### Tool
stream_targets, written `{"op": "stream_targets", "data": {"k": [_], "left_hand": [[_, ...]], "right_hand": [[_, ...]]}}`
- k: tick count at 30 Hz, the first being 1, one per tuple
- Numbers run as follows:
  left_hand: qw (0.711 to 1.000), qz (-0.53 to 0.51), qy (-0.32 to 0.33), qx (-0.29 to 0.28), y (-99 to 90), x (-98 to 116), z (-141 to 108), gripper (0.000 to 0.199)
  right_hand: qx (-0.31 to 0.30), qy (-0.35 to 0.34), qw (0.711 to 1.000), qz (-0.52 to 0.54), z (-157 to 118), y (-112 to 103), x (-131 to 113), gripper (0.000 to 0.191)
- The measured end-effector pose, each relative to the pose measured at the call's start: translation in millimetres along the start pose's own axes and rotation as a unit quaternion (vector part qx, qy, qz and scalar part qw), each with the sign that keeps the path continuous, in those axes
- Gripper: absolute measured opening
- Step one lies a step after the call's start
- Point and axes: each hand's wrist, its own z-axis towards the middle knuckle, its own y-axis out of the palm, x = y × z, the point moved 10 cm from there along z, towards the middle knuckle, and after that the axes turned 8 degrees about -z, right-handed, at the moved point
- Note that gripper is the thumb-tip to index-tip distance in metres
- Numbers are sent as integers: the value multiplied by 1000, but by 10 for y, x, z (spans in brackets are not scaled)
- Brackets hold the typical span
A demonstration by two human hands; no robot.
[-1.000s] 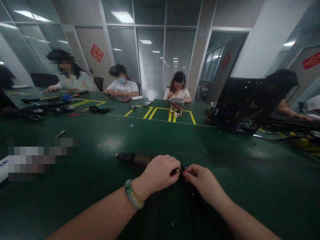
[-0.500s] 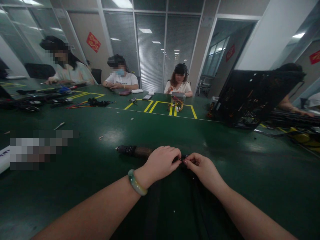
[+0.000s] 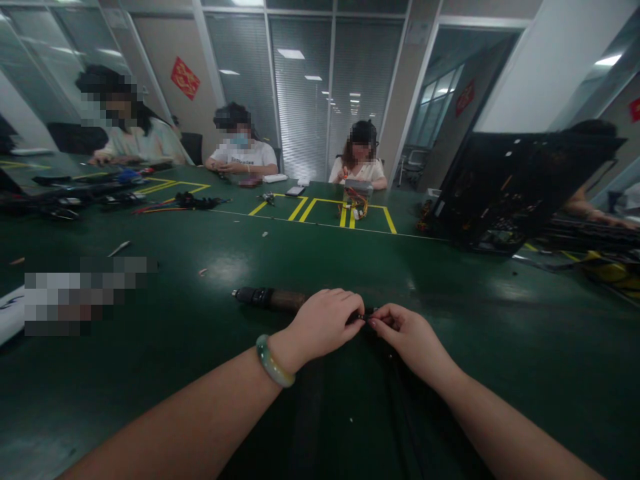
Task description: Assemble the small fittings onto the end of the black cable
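Note:
In front of me my left hand, with a green bangle at the wrist, is closed in a pinch. My right hand meets it fingertip to fingertip, also pinching. Between them is a small dark piece, mostly hidden by the fingers, whose kind I cannot tell. Behind the left hand lies a power screwdriver with a brown grip and black front end, its metal tip to the left; the hand covers its other end. A thin dark cord or strip runs down the table below the right hand.
The green table carries a black computer case at right, a wired power supply within yellow tape lines, and bundled cables at left. A partly blurred white object lies near left. Several people sit across the table.
Both hands stay in nearly the same place, fingertips together, with only slight finger movement. The camera view has shifted a little.

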Motion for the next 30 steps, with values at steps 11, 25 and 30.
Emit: {"op": "stream_targets", "data": {"k": [11,25,30], "left_hand": [[1000,6,-6,-2,-8,9,-12,13],[1000,14,1,6,-19,33,-13,13],[1000,13,7,-1,-19,58,-17,9]], "right_hand": [[-1,-10,1000,-2,3,11,3,20],[-1,-12,1000,3,37,33,60,23],[-4,-4,1000,-2,30,29,72,22]]}}
